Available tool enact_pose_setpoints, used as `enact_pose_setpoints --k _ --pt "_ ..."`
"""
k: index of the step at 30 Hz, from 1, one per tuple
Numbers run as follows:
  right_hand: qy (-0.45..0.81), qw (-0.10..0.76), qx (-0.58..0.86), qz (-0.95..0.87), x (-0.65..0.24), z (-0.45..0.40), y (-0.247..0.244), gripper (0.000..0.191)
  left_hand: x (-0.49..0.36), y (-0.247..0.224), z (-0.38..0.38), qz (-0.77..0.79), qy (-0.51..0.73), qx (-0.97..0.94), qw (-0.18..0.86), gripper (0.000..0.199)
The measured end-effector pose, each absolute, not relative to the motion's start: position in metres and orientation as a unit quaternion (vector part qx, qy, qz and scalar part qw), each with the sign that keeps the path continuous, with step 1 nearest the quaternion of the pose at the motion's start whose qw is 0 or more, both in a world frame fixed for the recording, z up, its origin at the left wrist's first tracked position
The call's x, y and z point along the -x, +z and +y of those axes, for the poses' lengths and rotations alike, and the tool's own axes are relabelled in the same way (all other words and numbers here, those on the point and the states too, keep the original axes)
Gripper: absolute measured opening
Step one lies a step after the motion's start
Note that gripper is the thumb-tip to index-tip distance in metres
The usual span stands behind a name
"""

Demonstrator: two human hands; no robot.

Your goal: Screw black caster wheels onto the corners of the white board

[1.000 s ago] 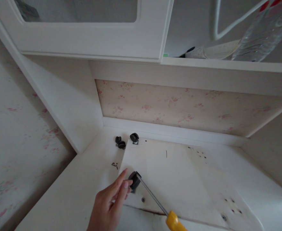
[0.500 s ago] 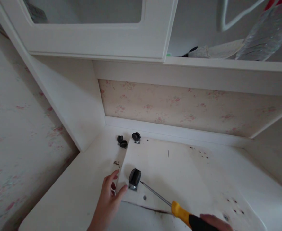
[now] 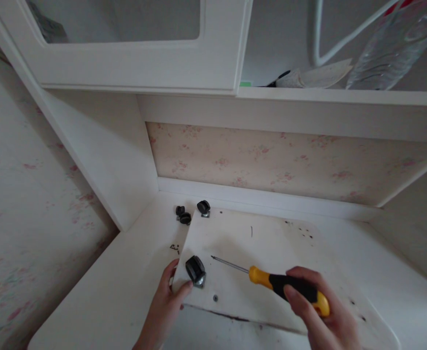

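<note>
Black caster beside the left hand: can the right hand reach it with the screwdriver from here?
Likely yes: the right hand holds the screwdriver with its tip just short of the black caster, and nothing visible stands between. The left hand is at the board's edge, apparently leaving that side free.

Home room: floral wallpaper, white cabinet, desk surface

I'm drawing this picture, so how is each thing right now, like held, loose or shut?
Left hand: holding edge of board.
Right hand: closed on screwdriver.
Screwdriver: held, tip apart from near wheel.
Near wheel: on board, rolling side up.
Far wheel: on board, rolling side up.
Other wheels: off board, beside it.
Dark bits: loose on desk, too small to tell.
Board: flat on desk.
Door: looks shut.
Bottle: on shelf, fullness unclear.
</note>
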State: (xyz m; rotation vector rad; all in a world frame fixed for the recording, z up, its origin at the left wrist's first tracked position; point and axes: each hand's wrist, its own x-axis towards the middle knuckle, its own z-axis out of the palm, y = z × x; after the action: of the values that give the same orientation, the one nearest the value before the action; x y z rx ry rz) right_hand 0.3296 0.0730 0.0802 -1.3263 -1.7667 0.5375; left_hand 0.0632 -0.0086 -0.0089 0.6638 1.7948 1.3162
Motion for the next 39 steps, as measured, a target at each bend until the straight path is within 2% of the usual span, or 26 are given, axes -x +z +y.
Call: enact_pose_setpoints --k 8,18,22,30,39 --pt "0.303 0.346 0.437 -0.773 -0.313 0.106 0.109 0.033 -0.066 -0.013 -0.008 0.706 0.531 -0.243 0.400 0.077" --pt "0.347 0.281 0.406 -0.797 -0.288 0.113 0.124 0.023 -0.068 -0.009 -0.009 0.702 0.540 -0.233 0.402 0.074" --pt "0.310 0.234 0.406 -0.828 -0.276 0.114 0.146 0.018 -0.068 -0.006 -0.009 0.696 0.540 -0.239 0.410 0.073" --pt "0.148 0.140 0.373 -0.905 -0.239 0.118 0.185 0.014 -0.068 -0.009 -0.010 0.673 0.570 -0.229 0.412 0.075" --pt "0.139 0.100 0.400 -0.900 -0.222 0.123 0.196 0.018 -0.060 -0.019 -0.013 0.648 0.568 -0.252 0.442 0.070"
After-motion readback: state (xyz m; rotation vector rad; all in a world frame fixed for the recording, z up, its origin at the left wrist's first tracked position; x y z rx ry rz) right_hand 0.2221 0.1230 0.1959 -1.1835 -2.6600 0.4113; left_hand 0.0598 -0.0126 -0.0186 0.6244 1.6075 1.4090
